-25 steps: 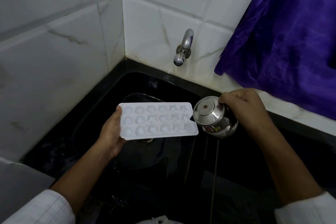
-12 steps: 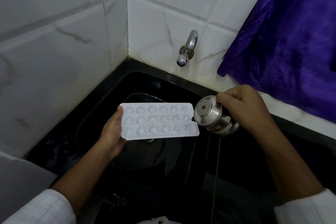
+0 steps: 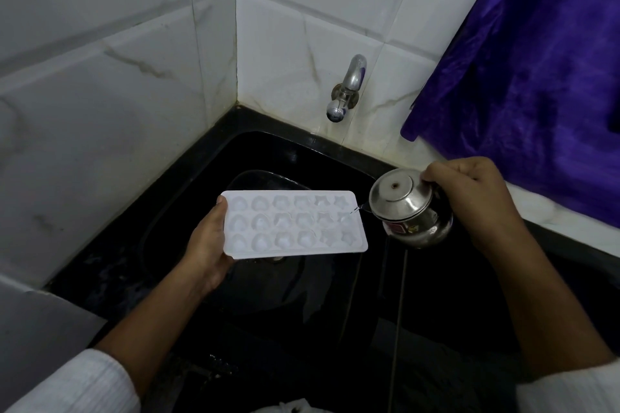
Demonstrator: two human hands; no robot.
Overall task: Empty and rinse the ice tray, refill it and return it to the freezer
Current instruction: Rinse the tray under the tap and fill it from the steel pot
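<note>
A white plastic ice tray (image 3: 295, 225) with three rows of shaped cells hangs level over the black sink (image 3: 255, 151). My left hand (image 3: 208, 245) grips its left end, thumb on the rim. My right hand (image 3: 469, 198) holds a small lidded steel pot (image 3: 409, 211), tilted to the left beside the tray's right end. A thin stream of water runs from the pot's spout into a cell at the tray's right edge.
A chrome tap (image 3: 345, 90) sticks out of the white tiled wall above the sink, with no water running from it. A purple cloth (image 3: 536, 77) hangs at the right over the white counter ledge. Something white (image 3: 288, 407) shows at the bottom edge.
The pot has shifted slightly and its stream now falls on the middle row at the tray's right edge. Both hands keep their grips; the view has drifted a little.
</note>
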